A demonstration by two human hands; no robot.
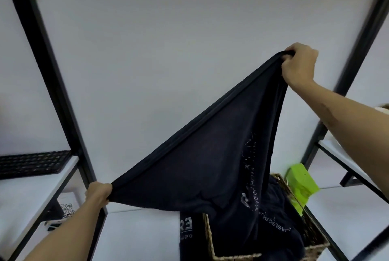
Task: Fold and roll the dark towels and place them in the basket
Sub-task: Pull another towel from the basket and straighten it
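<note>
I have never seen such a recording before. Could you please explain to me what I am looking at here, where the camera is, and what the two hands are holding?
There is no machine here. A person wears one wide-angle camera on the head, so you see their own arms reaching forward. The left hand grips one corner of a dark towel low down, and the right hand grips another corner higher up, so the cloth is stretched in the air. Its lower part hangs into a woven basket on a white table. Another dark cloth with printed letters lies beside the basket. A black keyboard rests on a shelf at left, and a green object sits behind the basket.
</note>
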